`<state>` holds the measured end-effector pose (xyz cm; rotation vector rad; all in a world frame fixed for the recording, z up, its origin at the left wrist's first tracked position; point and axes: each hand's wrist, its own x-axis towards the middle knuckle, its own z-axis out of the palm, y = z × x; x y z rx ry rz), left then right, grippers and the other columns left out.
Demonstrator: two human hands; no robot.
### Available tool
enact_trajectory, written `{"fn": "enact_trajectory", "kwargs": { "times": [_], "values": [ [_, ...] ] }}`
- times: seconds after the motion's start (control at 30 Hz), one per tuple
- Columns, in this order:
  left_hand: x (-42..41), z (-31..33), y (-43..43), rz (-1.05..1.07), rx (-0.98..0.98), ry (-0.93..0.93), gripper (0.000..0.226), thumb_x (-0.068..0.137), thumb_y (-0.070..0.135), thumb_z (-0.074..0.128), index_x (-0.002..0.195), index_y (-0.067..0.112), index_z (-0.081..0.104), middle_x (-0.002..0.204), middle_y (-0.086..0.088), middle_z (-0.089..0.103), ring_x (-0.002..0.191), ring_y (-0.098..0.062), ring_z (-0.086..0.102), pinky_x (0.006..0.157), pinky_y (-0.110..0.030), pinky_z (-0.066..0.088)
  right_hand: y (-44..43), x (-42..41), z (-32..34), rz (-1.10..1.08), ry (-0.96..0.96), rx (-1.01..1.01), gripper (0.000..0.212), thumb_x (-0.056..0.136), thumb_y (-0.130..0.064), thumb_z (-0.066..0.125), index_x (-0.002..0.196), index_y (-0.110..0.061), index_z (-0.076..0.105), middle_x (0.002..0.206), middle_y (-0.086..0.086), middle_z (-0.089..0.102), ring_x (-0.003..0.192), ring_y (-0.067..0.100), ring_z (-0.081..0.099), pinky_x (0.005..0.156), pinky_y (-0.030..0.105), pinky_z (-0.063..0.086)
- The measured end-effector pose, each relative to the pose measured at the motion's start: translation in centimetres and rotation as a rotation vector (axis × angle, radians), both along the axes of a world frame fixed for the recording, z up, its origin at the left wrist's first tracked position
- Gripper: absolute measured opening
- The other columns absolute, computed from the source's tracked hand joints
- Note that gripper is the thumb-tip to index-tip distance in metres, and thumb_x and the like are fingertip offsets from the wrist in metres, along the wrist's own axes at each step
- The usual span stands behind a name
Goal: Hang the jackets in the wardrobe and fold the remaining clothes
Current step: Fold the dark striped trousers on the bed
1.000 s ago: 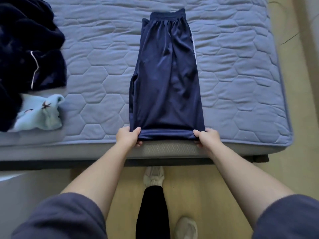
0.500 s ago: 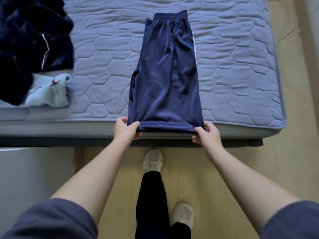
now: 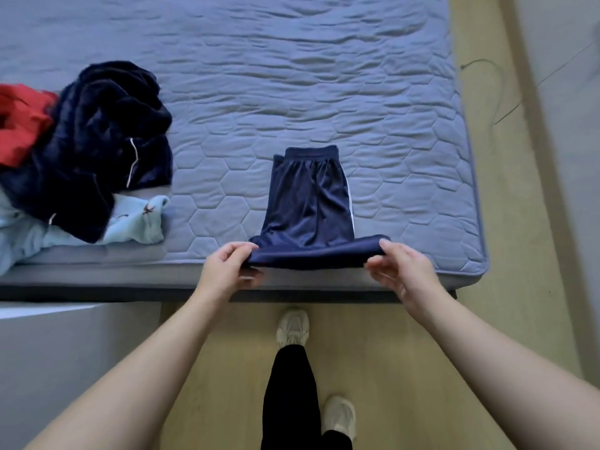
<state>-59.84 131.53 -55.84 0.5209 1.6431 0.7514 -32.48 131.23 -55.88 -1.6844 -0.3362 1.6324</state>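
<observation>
Shorts (image 3: 308, 203) hem lifted vs prev frame, L hand (image 3: 227, 264), R hand (image 3: 402, 267) pinching its corners, waistband pointing away

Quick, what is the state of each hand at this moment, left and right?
Left hand: pinches the near left corner of the navy garment.
Right hand: pinches its near right corner.

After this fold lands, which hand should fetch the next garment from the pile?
Probably left. The clothes pile sits on that side of the navy shorts, nearer the left hand; the right hand, pinching the opposite corner, would cross them.
</observation>
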Motion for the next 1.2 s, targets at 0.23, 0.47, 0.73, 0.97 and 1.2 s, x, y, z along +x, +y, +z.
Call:
{"fn": "enact_trajectory", "kwargs": {
  "times": [0.23, 0.47, 0.73, 0.97, 1.2],
  "values": [
    [1.0, -1.8, 17.9, 0.005, 0.059, -0.136, 0.021, 0.099, 0.027, 0.039, 0.1, 0.019, 0.058, 0.088, -0.003, 0.073, 0.093, -0.021, 0.066, 0.07, -0.032, 0.054, 16.8, -1.4, -2.0, -0.008, -0.086, 0.108, 0.012, 0.097, -0.017, 0.045, 0.099, -0.017, 0.057, 0.084, -0.003, 0.075, 0.088, 0.012, 0.071, 0.087, 0.033, 0.051],
    [4.4, -11.9, 22.0, -0.666, 0.314, 0.664, 0.068, 0.096, 0.02, 0.046, 0.153, 0.017, 0.01, 0.16, -0.007, 0.015, 0.146, -0.021, 0.016, 0.118, -0.041, 0.017, 19.4, -5.6, -12.5, 0.742, -1.068, 0.261, 0.068, 0.094, -0.02, 0.049, 0.153, -0.018, 0.017, 0.16, 0.0, 0.014, 0.148, 0.018, 0.011, 0.119, 0.043, 0.015],
    [4.6, -24.4, 19.8, -1.151, 0.557, 1.227, 0.065, 0.093, 0.047, 0.03, 0.152, 0.023, 0.019, 0.161, -0.006, 0.008, 0.148, -0.026, 0.007, 0.116, -0.056, 0.006, 19.5, -6.0, -23.7, 1.11, -1.486, 0.333, 0.062, 0.096, -0.041, 0.04, 0.152, -0.03, 0.017, 0.161, -0.001, 0.005, 0.148, 0.03, 0.004, 0.112, 0.064, 0.007],
    [4.0, -24.8, 19.1, -0.926, 0.358, 1.207, 0.074, 0.09, 0.053, 0.032, 0.153, 0.024, 0.008, 0.161, -0.01, -0.003, 0.148, -0.027, 0.0, 0.115, -0.054, -0.001, 19.0, -5.9, -23.6, 0.853, -1.297, 0.275, 0.068, 0.095, -0.036, 0.047, 0.153, -0.025, 0.013, 0.162, 0.0, -0.001, 0.148, 0.029, 0.004, 0.115, 0.052, 0.017],
    [-0.4, -21.4, 20.6, -0.268, -0.019, 0.234, 0.034, 0.079, 0.033, 0.074, 0.107, 0.026, 0.056, 0.106, 0.012, 0.066, 0.098, -0.009, 0.064, 0.071, -0.017, 0.047, 17.6, -2.2, -20.4, 0.277, -0.555, -0.13, 0.03, 0.088, -0.03, 0.063, 0.113, -0.015, 0.057, 0.117, 0.004, 0.066, 0.104, 0.02, 0.062, 0.088, 0.035, 0.049]
  ]
}}
